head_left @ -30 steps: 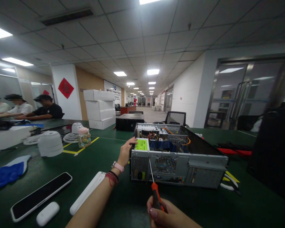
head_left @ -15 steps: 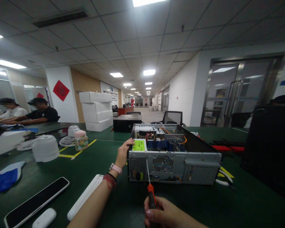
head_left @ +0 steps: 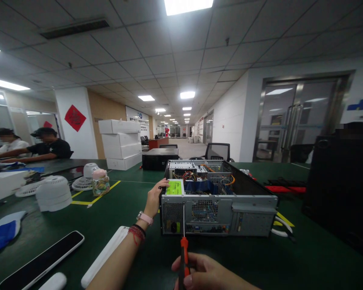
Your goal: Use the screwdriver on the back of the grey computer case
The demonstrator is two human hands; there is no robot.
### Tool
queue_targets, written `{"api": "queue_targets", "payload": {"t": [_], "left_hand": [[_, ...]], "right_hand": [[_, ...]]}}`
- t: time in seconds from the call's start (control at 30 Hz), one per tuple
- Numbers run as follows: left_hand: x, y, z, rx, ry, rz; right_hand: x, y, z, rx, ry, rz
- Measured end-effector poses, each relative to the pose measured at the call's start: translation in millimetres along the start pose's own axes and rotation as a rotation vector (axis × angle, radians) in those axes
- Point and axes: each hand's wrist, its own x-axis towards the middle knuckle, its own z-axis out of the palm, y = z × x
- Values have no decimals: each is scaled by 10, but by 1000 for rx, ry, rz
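Observation:
An open grey computer case (head_left: 218,211) lies on the green table (head_left: 305,262) with its rear panel facing me. My left hand (head_left: 153,198) grips the case's near left corner, beside the power supply with a green label (head_left: 174,187). My right hand (head_left: 204,274) is closed round the handle of an orange screwdriver (head_left: 184,245). The screwdriver's thin shaft points up at the rear panel, its tip at the top edge of the power supply area.
A black keyboard (head_left: 40,259), a white mouse (head_left: 53,282) and a white bar (head_left: 104,255) lie at the near left. White fan parts (head_left: 54,193) and a jar (head_left: 100,182) stand further left. Two people sit at the far left. A black case (head_left: 341,189) stands at the right.
My right hand with the screwdriver has shifted slightly left and lower in view, the shaft now nearly upright. The left hand stays on the case corner.

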Motion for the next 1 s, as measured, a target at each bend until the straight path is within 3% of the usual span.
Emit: {"api": "queue_targets", "payload": {"t": [0.7,1.0], "left_hand": [[0,-26,5,-6,-2,-2],[6,-76,12,-30,-2,-8]], "right_hand": [[91,29,-60,-85,25,-70],[147,57,-149,-275,41,-124]]}}
